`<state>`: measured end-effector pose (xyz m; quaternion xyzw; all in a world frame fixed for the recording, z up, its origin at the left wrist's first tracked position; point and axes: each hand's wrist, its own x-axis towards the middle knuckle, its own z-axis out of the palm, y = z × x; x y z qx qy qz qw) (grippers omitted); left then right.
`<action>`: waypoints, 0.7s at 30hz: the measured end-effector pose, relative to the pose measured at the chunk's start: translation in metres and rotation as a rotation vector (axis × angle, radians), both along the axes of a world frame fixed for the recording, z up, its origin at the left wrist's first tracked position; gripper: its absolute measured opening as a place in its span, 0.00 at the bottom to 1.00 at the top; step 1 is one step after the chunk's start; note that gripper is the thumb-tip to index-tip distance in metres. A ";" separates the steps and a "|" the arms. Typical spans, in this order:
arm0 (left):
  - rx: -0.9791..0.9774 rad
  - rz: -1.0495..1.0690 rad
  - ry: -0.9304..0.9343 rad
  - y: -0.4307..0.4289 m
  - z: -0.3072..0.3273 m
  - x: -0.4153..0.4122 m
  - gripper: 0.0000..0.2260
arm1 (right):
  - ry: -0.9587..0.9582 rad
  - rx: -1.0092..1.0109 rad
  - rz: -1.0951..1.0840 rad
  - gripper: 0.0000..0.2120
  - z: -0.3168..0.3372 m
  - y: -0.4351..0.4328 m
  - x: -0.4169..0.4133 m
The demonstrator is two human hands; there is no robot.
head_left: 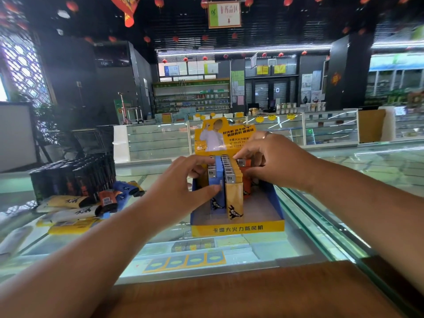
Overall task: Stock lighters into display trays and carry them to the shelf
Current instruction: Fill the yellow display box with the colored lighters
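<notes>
Tray — left hand grips blue lighter, right hand orange lighter.

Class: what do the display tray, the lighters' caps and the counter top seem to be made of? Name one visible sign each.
Display tray: printed cardboard, matte; flat folded panels.
Lighters' caps: probably metal; silver sheen, punched slots.
Counter top: glass, glossy; reflections, and goods show beneath it.

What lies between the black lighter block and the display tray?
Head view: loose lighters, blue and orange, lie on the glass counter there; the left hand reaches across the gap too.
</notes>
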<state>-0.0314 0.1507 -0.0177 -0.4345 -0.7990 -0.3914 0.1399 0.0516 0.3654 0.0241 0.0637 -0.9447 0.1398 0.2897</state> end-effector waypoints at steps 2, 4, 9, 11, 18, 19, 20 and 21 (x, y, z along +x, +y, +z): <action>0.000 0.003 0.005 0.000 0.000 0.000 0.19 | -0.017 0.019 0.004 0.15 -0.001 0.000 -0.001; -0.010 0.012 0.016 -0.001 -0.001 0.000 0.20 | -0.022 0.028 0.006 0.14 -0.001 0.001 0.001; -0.061 0.068 0.092 -0.006 0.001 0.002 0.21 | 0.032 -0.010 -0.013 0.13 -0.001 -0.003 0.006; -0.077 0.105 0.162 -0.010 0.003 0.001 0.20 | 0.067 0.051 -0.064 0.15 0.004 -0.009 0.009; -0.314 0.261 0.336 -0.051 0.023 -0.001 0.26 | 0.074 0.362 -0.162 0.30 0.024 -0.054 0.014; -0.346 0.275 0.354 -0.060 0.024 0.000 0.26 | 0.072 0.389 -0.159 0.32 0.026 -0.063 0.014; -0.369 0.291 0.365 -0.070 0.025 0.002 0.26 | 0.070 0.411 -0.154 0.32 0.027 -0.074 0.016; -0.382 0.310 0.367 -0.082 0.024 0.003 0.27 | 0.066 0.427 -0.150 0.31 0.026 -0.086 0.017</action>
